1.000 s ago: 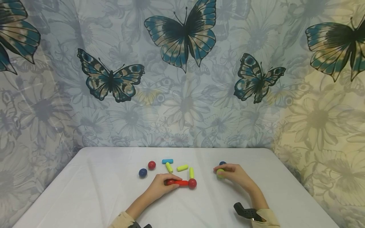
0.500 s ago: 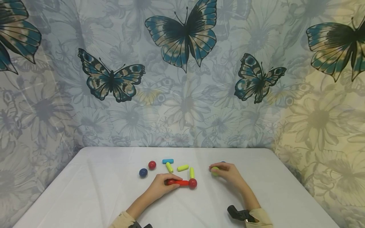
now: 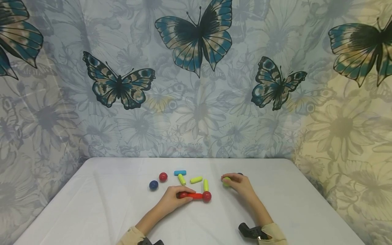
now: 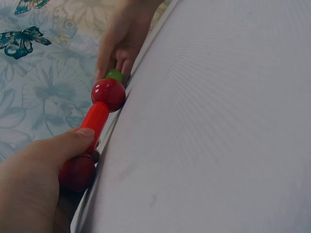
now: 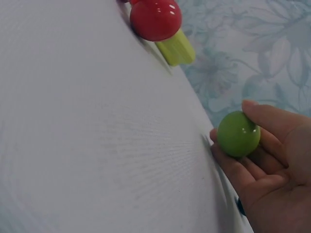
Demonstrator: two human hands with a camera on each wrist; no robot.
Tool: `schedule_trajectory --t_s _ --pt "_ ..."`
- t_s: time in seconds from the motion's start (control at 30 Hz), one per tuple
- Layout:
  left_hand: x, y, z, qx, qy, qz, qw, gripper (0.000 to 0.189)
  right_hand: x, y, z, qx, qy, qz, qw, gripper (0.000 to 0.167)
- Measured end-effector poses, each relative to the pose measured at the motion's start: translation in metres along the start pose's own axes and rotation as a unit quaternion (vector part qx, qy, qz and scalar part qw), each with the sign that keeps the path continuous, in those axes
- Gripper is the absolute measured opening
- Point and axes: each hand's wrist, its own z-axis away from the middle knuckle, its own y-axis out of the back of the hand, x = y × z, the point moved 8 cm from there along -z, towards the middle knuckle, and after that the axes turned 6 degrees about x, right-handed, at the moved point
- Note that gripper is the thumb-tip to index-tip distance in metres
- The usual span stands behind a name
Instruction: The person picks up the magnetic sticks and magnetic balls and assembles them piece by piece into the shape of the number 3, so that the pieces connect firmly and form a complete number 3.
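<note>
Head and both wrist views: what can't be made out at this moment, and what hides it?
Red ball at the red stick's left end, head view: partly covered by the left hand.
Green ball, left wrist view: partly hidden by the stick's other red ball.
Blue object, right wrist view: right hand blocks most; shape unclear.
Left wrist device, head view: cut off by bottom edge.

Left hand [image 3: 170,198] and right hand [image 3: 242,185] both pinch, thumbs [image 5: 273,119] opposite fingers [image 5: 235,172], forearms [image 3: 150,216] slanting inward
</note>
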Motion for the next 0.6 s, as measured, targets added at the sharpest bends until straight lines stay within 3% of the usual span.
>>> schedule_trajectory --t_s 0.6 --pt "-0.0006 -0.0007 0.0004 -0.001 0.010 -0.004 0.9999 0.023 -0.0042 -0.0076 -0.0044 0.039 -0.016 -0.028 0.9987 0.028"
